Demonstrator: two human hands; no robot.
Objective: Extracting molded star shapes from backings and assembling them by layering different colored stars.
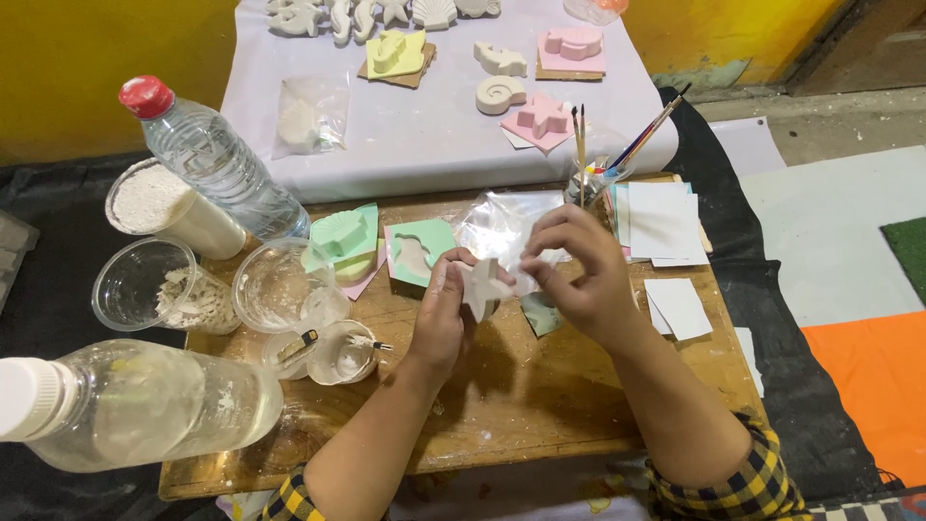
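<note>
Both hands meet over the middle of the small wooden table (540,386). The left hand (442,314) is closed around a white plaster star (482,286), thumb and fingers gripping its lower points. The right hand (577,273) pinches the star's upper right edge with its fingertips, and a clear plastic bag (497,224) lies crumpled just behind them.

The star hangs above the tabletop, about halfway between the left and right edges and nearer the far edge than the near one. Directly behind it lies a green mould (419,251), and left of that a second green mould (342,236) holding a shell shape.

The left half of the table is crowded. Clear plastic cups (275,285) stand close together there, a tub of white powder (174,207) sits at the far left corner, and one water bottle (217,159) stands upright with a red cap. Another bottle (135,405) lies on its side over the near left corner.

At the far right edge a jar of paintbrushes (588,178) stands beside stacked white paper sheets (666,222). The near edge, in front of the wrists, is bare wood dusted white, the widest open stretch. Beyond the far edge, a covered table (434,145) carries more plaster figures.
</note>
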